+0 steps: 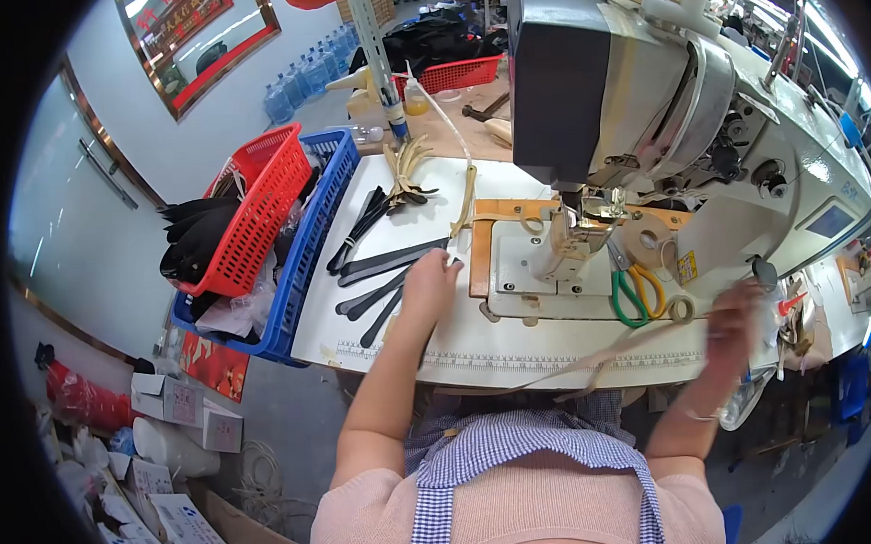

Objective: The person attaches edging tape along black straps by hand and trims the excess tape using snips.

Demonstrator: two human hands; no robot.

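Note:
My left hand (430, 284) is at the ends of several black strips (383, 266) fanned out on the white table, its fingers pressed together; what they hold is too small to make out. On the right, my right hand (733, 324) is blurred by motion beside the sewing machine (659, 91). A long beige strip (611, 348) runs from near this hand across the table's front edge. Between the hands lie scissors (638, 289) with green and orange handles, a tape roll (649, 242) and a smaller roll (680, 308).
A red basket (270, 206) with black pieces rests on a blue basket (306, 267) at the left. Beige strips (410, 167) and a metal post (375, 58) stand behind the black strips. A ruler (515, 362) runs along the front edge.

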